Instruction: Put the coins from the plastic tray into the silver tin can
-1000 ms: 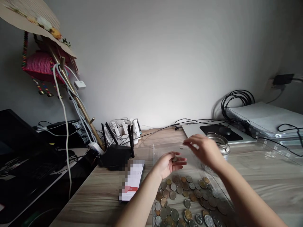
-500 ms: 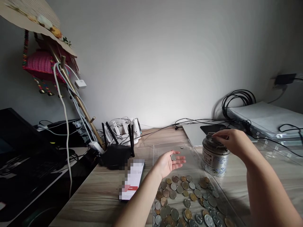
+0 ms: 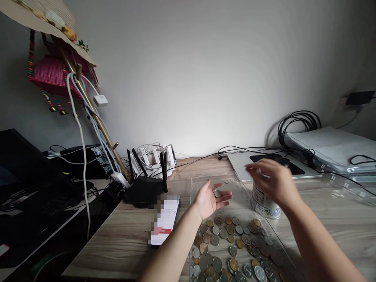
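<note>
My left hand (image 3: pixel 213 199) is palm up above a clear plastic tray (image 3: pixel 205 181), fingers spread, with a coin (image 3: pixel 217 193) resting on the fingers. Many silver and copper-coloured coins (image 3: pixel 223 234) lie in the near part of the tray, and one small coin (image 3: pixel 226 181) sits near its far edge. To the right stands a round metal tin (image 3: pixel 266 206) with a blue pattern. My right hand (image 3: pixel 272 180), blurred by motion, is in front of the tin's upper part and hides its top; whether its fingers hold anything is unclear.
A phone (image 3: pixel 165 221) lies left of the tray, with a black router (image 3: pixel 145 191) behind it. Cables and a laptop-like silver panel (image 3: pixel 239 166) are at the back. Stacked white sheets (image 3: pixel 335 145) lie right. A pole with a hat and pink basket (image 3: pixel 49 76) leans at left.
My right hand has moved left and toward me from the tin's lid, across the tin's front. The left hand stays nearly in place with the coin, its fingers a little more spread.
</note>
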Demonstrator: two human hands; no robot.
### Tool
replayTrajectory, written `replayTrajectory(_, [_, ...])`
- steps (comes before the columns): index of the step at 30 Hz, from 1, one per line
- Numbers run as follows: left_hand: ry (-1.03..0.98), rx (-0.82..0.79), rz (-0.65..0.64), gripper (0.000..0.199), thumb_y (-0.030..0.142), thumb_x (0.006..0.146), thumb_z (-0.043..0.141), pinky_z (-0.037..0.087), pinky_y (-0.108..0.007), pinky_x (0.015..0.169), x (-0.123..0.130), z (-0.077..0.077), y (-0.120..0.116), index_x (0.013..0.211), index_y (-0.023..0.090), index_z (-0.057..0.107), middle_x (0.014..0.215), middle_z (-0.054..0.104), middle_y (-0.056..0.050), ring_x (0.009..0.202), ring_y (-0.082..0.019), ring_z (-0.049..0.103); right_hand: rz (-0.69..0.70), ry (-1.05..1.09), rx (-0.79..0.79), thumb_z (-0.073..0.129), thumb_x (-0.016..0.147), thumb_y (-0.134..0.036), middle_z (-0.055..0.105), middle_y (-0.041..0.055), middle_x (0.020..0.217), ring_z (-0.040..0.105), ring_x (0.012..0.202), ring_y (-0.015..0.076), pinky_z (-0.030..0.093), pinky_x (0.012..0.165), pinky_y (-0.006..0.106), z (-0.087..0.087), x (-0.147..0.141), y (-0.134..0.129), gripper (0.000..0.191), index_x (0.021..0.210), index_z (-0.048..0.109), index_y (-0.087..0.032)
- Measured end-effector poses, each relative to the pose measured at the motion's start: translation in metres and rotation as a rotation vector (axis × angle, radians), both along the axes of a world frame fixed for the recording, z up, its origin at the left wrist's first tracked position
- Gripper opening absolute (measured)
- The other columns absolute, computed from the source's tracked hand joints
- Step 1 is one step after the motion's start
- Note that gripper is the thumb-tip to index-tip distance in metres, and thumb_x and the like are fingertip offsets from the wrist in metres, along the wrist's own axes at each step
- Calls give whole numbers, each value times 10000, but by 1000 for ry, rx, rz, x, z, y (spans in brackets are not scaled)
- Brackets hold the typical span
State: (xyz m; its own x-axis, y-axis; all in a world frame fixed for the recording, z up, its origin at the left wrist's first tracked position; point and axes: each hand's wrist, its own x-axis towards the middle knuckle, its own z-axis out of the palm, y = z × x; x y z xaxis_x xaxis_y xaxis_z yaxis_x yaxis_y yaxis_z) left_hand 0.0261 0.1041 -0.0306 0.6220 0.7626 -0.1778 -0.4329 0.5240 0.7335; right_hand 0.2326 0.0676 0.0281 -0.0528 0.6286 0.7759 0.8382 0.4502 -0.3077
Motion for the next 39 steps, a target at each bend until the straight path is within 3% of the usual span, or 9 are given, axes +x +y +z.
replayTrajectory(3, [-71,-9,-5,481,548,770,346,401,-351,738,1,3,-2,952,136,516,775,616,-112,785,-222,591,267,-214,-201,485,762,-294,605,27,788,533,714,137,399,579,235,-11,-35,1,176,828,638,-239])
replayTrajectory(9, [-104,24,-83,500,575,768,318,404,-341,724,1,10,-8,976,167,518,761,593,-66,682,-167,569,330,-434,-270,472,754,-180,593,17,693,513,716,131,371,587,221,-29,-61,10,181,633,605,-206])
replayTrajectory(13, [-65,83,-115,522,581,769,300,390,-389,747,-1,8,-7,1032,178,502,891,607,-117,879,-238,559,209,-239,-111,408,810,-235,621,35,763,530,700,132,392,580,230,-10,-35,5,227,790,634,-219])
replayTrajectory(16, [80,110,-1,522,553,783,296,400,-362,721,-2,4,-2,1030,144,505,955,599,-143,889,-241,560,-79,-22,17,482,760,-329,637,42,792,552,688,154,413,593,262,4,5,2,210,846,646,-229])
replayTrajectory(19, [210,92,136,488,513,801,281,413,-330,694,-3,0,4,1012,129,495,957,597,-142,824,-208,578,-299,34,-118,559,666,-368,649,22,725,566,631,180,400,511,269,5,42,7,183,744,670,-245])
replayTrajectory(26, [263,131,166,448,483,794,312,425,-313,650,-3,-2,5,1009,132,491,943,598,-139,780,-192,577,-169,24,-416,550,641,-300,658,5,663,591,622,175,434,546,266,-6,66,18,152,674,684,-235])
replayTrajectory(32, [430,307,488,311,343,778,355,429,-278,638,-9,1,13,898,136,553,881,613,-107,763,-172,574,-19,128,3,464,760,-314,630,52,881,570,767,164,443,668,269,1,18,6,266,935,623,-191])
replayTrajectory(35, [775,606,613,241,203,730,392,409,-282,760,-17,0,19,858,145,588,934,612,-90,872,-174,554,241,-15,-240,356,823,-301,607,61,940,567,754,143,441,658,253,-16,-25,21,316,1002,593,-197])
replayTrajectory(39, [1287,995,466,358,107,711,349,311,-272,923,-21,-12,22,984,136,580,1084,562,-90,1042,-165,470,201,-333,-603,340,821,-388,416,146,1249,398,1121,244,327,891,336,-58,-58,62,460,1178,477,-133])
